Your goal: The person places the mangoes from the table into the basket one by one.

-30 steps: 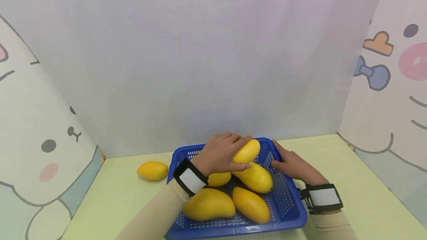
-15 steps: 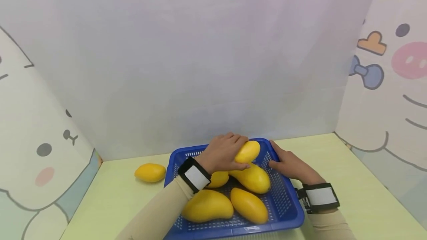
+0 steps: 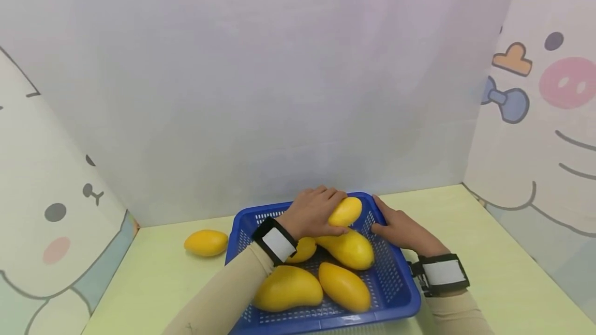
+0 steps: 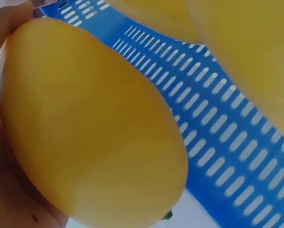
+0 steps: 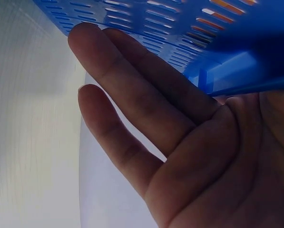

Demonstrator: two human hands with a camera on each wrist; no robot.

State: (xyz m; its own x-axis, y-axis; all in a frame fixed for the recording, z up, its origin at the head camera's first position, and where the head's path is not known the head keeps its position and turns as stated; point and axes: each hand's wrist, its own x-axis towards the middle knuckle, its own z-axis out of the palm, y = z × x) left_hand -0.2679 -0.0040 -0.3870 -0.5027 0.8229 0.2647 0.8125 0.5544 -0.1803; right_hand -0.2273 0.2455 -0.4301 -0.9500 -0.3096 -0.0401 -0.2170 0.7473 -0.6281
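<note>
Over the back right part of a blue plastic basket [image 3: 321, 323], my left hand [image 3: 307, 216] grips a yellow mango [image 3: 346, 212], with the thumb on its near side. In the left wrist view that mango [image 4: 94, 123] fills much of the picture, a small green stem nub at its lower end. Below it in the basket lies a larger mango [image 3: 351, 250]. My right hand [image 3: 404, 230] holds the basket's right rim, thumb over the edge. Its fingers [image 5: 137, 95] lie extended along the basket's slotted outer wall [image 5: 156, 23] in the right wrist view.
Nearer in the basket lie two mangoes, a large one [image 3: 288, 288] and a smaller one [image 3: 344, 287]. Another mango [image 3: 301, 250] is partly hidden by my left wrist. One mango [image 3: 206, 242] rests on the pale yellow table [image 3: 158, 283], left of the basket. A light curtain [image 3: 279, 92] hangs behind.
The head view has shifted slightly, so everything sits a little further left. My left hand keeps its grip on the mango and my right hand stays on the rim.
</note>
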